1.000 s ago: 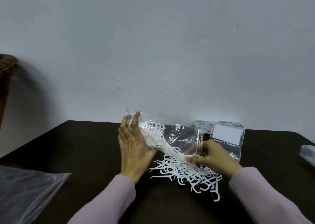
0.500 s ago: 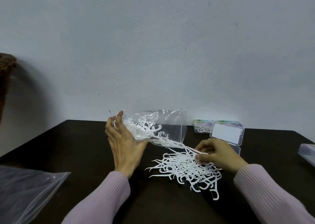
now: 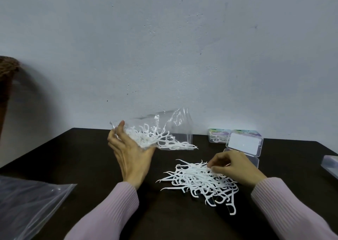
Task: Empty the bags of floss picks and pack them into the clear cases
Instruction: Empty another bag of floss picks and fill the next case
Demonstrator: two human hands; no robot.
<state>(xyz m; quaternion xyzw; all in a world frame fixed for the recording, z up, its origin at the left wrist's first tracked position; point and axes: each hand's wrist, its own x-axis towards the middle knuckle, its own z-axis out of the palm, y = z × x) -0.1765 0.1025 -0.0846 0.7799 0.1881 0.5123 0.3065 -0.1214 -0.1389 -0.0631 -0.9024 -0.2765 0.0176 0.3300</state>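
My left hand [image 3: 130,155] grips one end of a clear plastic bag [image 3: 170,126] and holds it above the dark table [image 3: 87,157]. White floss picks still lie inside the bag, some poking out of its open right end. A pile of white floss picks [image 3: 199,181] lies on the table below. My right hand [image 3: 236,166] rests on the pile's right side, fingers curled and pinching at picks. Behind that hand stands an open clear case [image 3: 244,146], its lid raised.
Two shut cases with coloured labels [image 3: 218,135] stand by the wall behind the open one. Another clear case [image 3: 331,164] lies at the right edge. A large empty zip bag [image 3: 27,206] lies at the lower left. A brown woven object [image 3: 6,78] is at far left.
My left hand has lifted the bag up and to the left. My right hand let go of the bag's mouth and dropped onto the pile of picks.
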